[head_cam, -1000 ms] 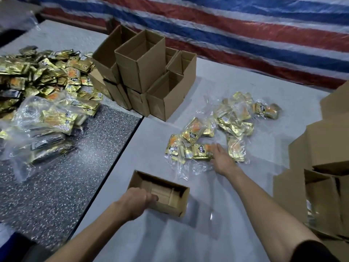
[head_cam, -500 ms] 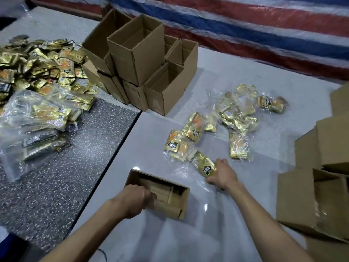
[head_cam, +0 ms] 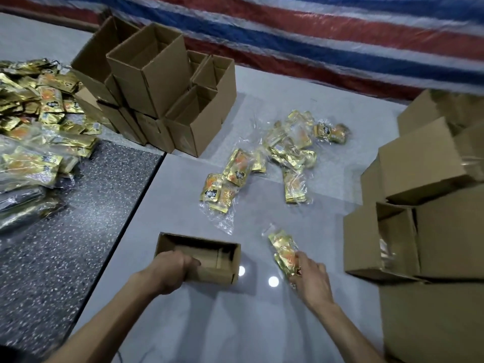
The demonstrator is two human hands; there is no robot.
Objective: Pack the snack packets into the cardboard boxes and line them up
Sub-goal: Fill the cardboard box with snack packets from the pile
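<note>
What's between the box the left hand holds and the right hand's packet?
Head view: only bare grey tabletop, with two light glints, separates box and packet.

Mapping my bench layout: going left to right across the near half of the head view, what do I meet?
Speckled tabletop → open box gripped by the left hand → snack packet held by the right hand → stacked cardboard boxes.

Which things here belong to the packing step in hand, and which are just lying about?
In use: open box, gripped by left hand; snack packet, in right hand; loose packets beyond.
Lying about: stacked boxes; packet heap at left; boxes at right; striped tarp.
</note>
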